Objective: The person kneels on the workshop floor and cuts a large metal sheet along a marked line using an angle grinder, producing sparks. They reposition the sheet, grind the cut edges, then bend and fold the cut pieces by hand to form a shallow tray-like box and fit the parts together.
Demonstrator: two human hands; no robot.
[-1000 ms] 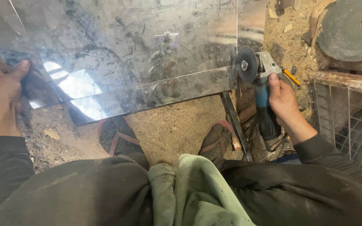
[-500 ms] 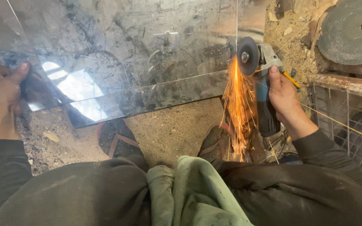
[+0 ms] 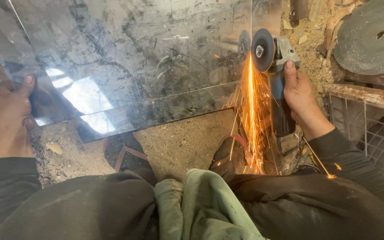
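**Steel sheet under the grinder disc**

Shiny sheet metal lies tilted over the sandy ground, its lower edge above your shoes. Your right hand is wrapped fully round the angle grinder, thumb up the body; the disc meets the sheet near its right edge, orange sparks falling straight down. Your left hand clamps the sheet's left edge, thumb on top.

This is a rough metal workshop. The ground is sandy dirt with wood scraps, a rusty wire cage stands at the right, and a worn grinding disc lies above it.
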